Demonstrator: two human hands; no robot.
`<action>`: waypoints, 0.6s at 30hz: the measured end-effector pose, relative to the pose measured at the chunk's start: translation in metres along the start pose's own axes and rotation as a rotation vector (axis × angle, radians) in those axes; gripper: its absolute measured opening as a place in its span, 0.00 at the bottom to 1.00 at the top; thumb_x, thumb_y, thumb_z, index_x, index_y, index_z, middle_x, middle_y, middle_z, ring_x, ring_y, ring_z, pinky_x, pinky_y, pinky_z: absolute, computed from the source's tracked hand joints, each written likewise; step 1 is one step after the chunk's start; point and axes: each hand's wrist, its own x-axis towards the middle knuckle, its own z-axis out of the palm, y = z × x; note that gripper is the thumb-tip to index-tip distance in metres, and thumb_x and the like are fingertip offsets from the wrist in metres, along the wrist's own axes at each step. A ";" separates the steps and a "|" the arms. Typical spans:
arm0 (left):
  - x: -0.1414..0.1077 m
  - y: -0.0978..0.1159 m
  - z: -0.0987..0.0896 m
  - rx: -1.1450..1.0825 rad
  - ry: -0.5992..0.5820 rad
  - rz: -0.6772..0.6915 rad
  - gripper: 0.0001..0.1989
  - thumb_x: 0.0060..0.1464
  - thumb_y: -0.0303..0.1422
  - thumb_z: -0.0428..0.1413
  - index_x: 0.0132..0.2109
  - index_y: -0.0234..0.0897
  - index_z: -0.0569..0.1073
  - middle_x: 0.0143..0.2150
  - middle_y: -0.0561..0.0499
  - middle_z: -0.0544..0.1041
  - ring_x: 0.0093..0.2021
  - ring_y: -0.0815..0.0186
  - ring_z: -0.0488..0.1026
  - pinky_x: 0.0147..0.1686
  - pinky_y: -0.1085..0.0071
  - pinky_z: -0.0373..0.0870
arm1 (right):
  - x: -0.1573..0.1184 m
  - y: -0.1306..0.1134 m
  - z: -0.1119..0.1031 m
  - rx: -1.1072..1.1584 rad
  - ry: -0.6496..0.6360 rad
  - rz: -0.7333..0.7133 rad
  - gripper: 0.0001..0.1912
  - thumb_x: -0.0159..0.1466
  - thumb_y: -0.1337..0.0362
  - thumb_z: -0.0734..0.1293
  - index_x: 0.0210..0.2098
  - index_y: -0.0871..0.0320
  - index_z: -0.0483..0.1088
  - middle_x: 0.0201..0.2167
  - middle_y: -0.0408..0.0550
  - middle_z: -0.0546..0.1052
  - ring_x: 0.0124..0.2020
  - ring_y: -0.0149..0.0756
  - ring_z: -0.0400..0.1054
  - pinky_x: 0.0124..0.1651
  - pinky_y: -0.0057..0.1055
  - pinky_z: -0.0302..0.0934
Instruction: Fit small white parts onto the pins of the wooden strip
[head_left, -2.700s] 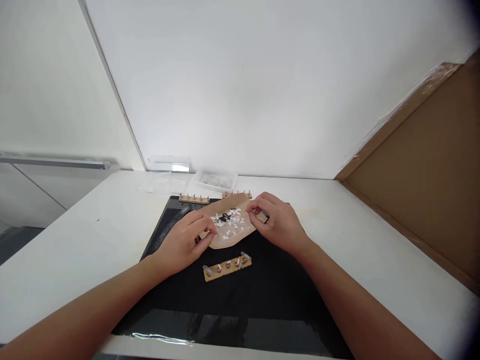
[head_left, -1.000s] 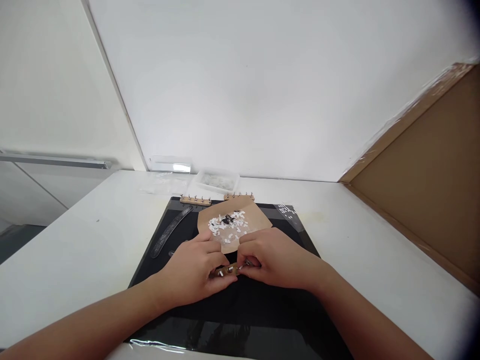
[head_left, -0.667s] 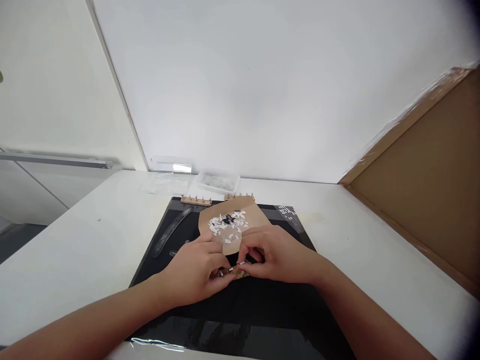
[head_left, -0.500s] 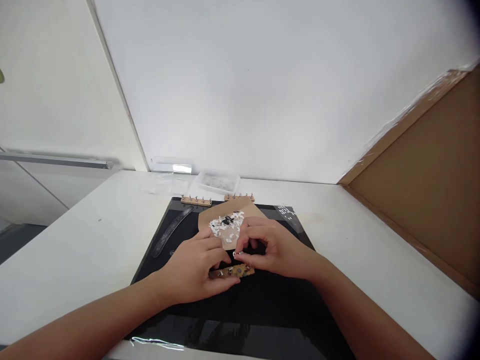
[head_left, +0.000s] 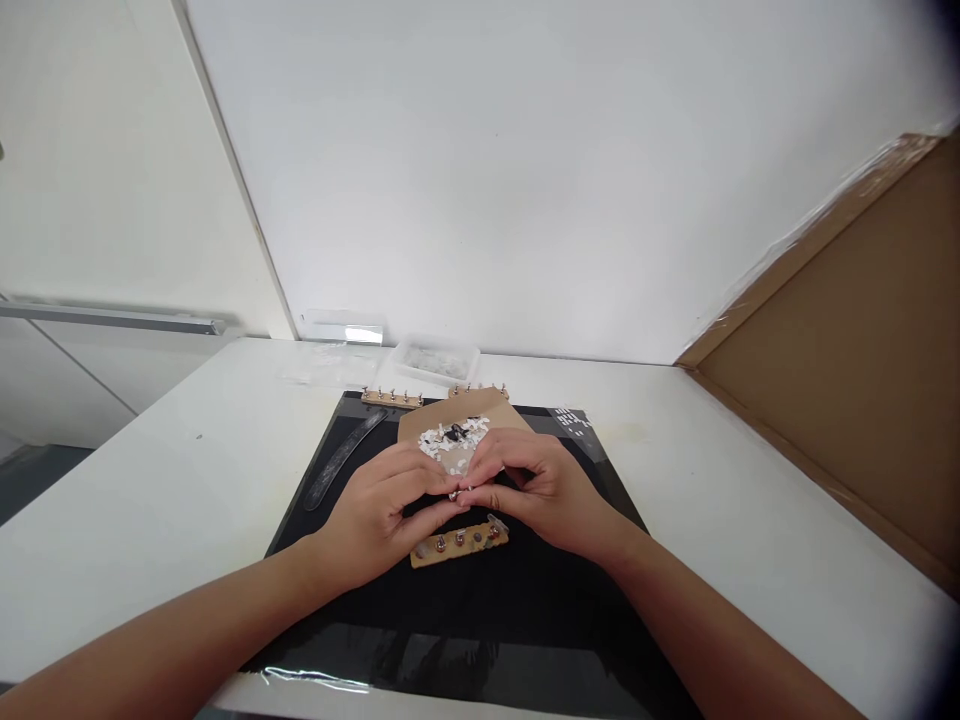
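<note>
My left hand (head_left: 386,508) and my right hand (head_left: 536,488) meet at the fingertips over a black mat. Both are pinched on one tiny shiny piece (head_left: 455,494), too small to name. Just below them a tan strip (head_left: 450,545) lies on the mat, bearing several small metal pieces. Behind the fingers is a brown paper sheet (head_left: 427,415) with a heap of white chips (head_left: 431,441) and a small black item (head_left: 454,432) on it.
The black mat (head_left: 450,610) covers the middle of the white table (head_left: 172,480). A black curved file (head_left: 341,465) lies left. Two strips with metal pieces (head_left: 392,399) (head_left: 487,392) stand behind, near a clear tray (head_left: 436,360). White bits (head_left: 568,420) lie at the back right; cardboard (head_left: 840,330) stands right.
My left hand has let go of the tan strip and moved up to my right hand, its fingertips now closed on the tiny piece. The strip is in fuller view.
</note>
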 end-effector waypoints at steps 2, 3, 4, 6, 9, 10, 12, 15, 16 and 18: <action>0.001 -0.002 0.000 -0.016 -0.002 0.024 0.05 0.61 0.27 0.67 0.44 0.36 0.80 0.39 0.48 0.84 0.40 0.65 0.79 0.41 0.68 0.78 | 0.000 -0.001 -0.002 -0.001 -0.029 -0.008 0.05 0.66 0.60 0.77 0.35 0.54 0.82 0.33 0.46 0.82 0.36 0.36 0.75 0.40 0.33 0.69; 0.002 -0.002 0.000 -0.021 -0.009 0.026 0.05 0.61 0.27 0.67 0.44 0.36 0.80 0.39 0.48 0.84 0.40 0.65 0.79 0.41 0.68 0.78 | 0.000 -0.001 -0.003 -0.001 -0.047 -0.014 0.05 0.66 0.60 0.77 0.36 0.53 0.82 0.33 0.45 0.82 0.36 0.35 0.75 0.40 0.33 0.69; 0.002 -0.003 -0.001 -0.026 -0.016 0.024 0.05 0.60 0.27 0.67 0.44 0.36 0.81 0.39 0.48 0.85 0.40 0.64 0.79 0.42 0.67 0.78 | 0.000 -0.001 -0.005 -0.001 -0.064 -0.018 0.04 0.66 0.60 0.77 0.36 0.53 0.82 0.33 0.45 0.82 0.37 0.35 0.75 0.40 0.33 0.69; 0.003 -0.003 -0.001 -0.044 -0.032 0.012 0.05 0.60 0.26 0.67 0.44 0.36 0.81 0.39 0.48 0.85 0.40 0.64 0.79 0.43 0.66 0.78 | 0.000 -0.002 -0.008 -0.005 -0.092 -0.020 0.03 0.67 0.62 0.76 0.37 0.53 0.83 0.34 0.45 0.82 0.38 0.35 0.75 0.42 0.33 0.70; 0.005 -0.003 -0.003 -0.076 -0.060 -0.018 0.06 0.61 0.27 0.67 0.46 0.36 0.82 0.39 0.49 0.86 0.40 0.63 0.80 0.44 0.64 0.78 | -0.001 -0.002 -0.012 0.001 -0.138 -0.006 0.03 0.68 0.62 0.74 0.39 0.53 0.83 0.37 0.46 0.82 0.39 0.35 0.75 0.44 0.33 0.70; 0.005 -0.003 -0.003 -0.083 -0.067 -0.028 0.06 0.61 0.27 0.67 0.46 0.37 0.83 0.39 0.49 0.86 0.40 0.63 0.80 0.45 0.63 0.78 | -0.001 -0.002 -0.014 0.010 -0.157 0.001 0.04 0.69 0.62 0.74 0.40 0.54 0.83 0.37 0.46 0.82 0.40 0.35 0.75 0.44 0.33 0.70; 0.005 -0.002 -0.003 -0.095 -0.078 -0.052 0.06 0.61 0.29 0.67 0.46 0.38 0.83 0.38 0.49 0.86 0.40 0.62 0.79 0.44 0.63 0.78 | 0.000 -0.002 -0.017 0.033 -0.198 0.015 0.04 0.70 0.62 0.73 0.40 0.54 0.82 0.38 0.47 0.82 0.41 0.35 0.75 0.45 0.34 0.70; 0.007 -0.001 -0.004 -0.105 -0.088 -0.056 0.05 0.63 0.30 0.66 0.46 0.38 0.83 0.37 0.49 0.86 0.39 0.63 0.80 0.44 0.62 0.77 | 0.001 -0.002 -0.020 0.049 -0.247 0.035 0.06 0.71 0.62 0.72 0.40 0.56 0.82 0.38 0.48 0.81 0.41 0.35 0.74 0.45 0.34 0.69; 0.007 0.000 -0.004 -0.106 -0.092 -0.057 0.05 0.63 0.31 0.66 0.46 0.38 0.83 0.37 0.49 0.86 0.38 0.63 0.80 0.45 0.61 0.77 | 0.001 -0.002 -0.021 0.053 -0.261 0.043 0.06 0.71 0.61 0.71 0.40 0.56 0.81 0.38 0.48 0.81 0.40 0.35 0.74 0.45 0.34 0.69; 0.008 0.001 -0.004 -0.107 -0.097 -0.062 0.04 0.63 0.32 0.65 0.45 0.39 0.83 0.36 0.49 0.86 0.37 0.63 0.79 0.45 0.61 0.77 | 0.001 0.000 -0.022 0.065 -0.281 0.058 0.08 0.72 0.60 0.71 0.39 0.57 0.81 0.38 0.48 0.82 0.40 0.35 0.74 0.45 0.34 0.69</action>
